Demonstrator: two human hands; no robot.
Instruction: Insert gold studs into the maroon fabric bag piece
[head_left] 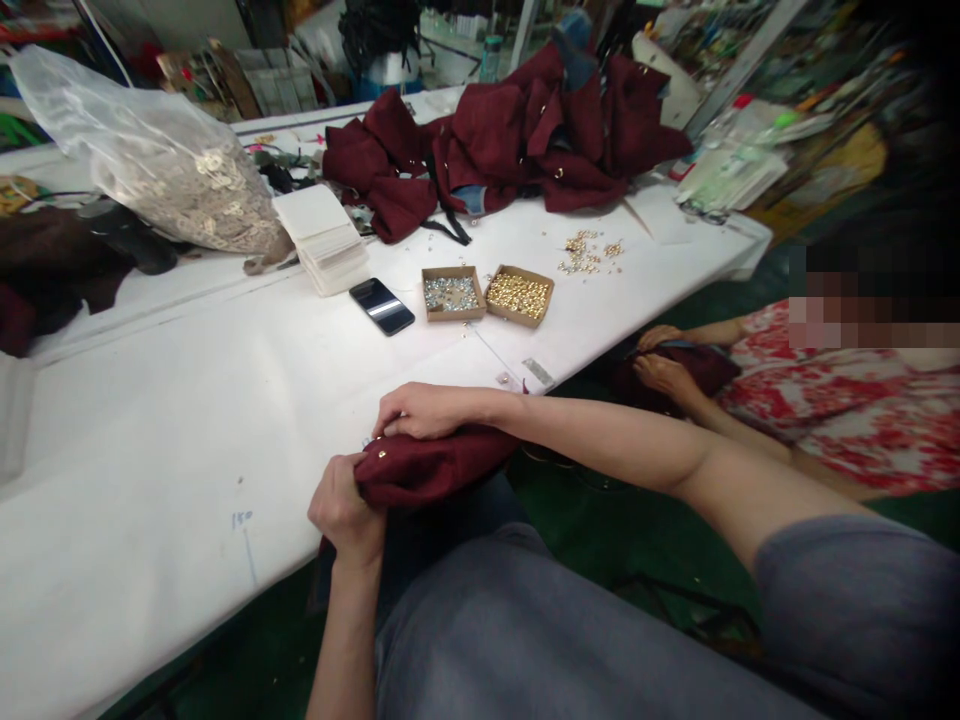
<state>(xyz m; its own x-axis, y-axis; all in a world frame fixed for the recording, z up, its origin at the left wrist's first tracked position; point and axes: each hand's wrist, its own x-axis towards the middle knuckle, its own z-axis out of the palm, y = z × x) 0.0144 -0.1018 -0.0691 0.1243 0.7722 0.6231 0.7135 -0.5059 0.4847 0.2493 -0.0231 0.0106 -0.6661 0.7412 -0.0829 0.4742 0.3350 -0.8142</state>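
Observation:
A maroon fabric piece with a small gold fitting near its left end is bunched at the table's front edge, partly over my lap. My left hand is closed round its left end, thumb on top. Along its upper edge lies my right hand, its bent fingers gripping the cloth there. Something small and shiny shows by these fingertips, too small to name. Beyond my hands, a cardboard tray of silver-coloured pieces sits beside a tray of gold-coloured pieces.
A phone, a stack of white cards and a clear bag of beige pieces lie on the white table. Maroon garments are heaped behind loose gold pieces. A co-worker's hands hold maroon cloth at right.

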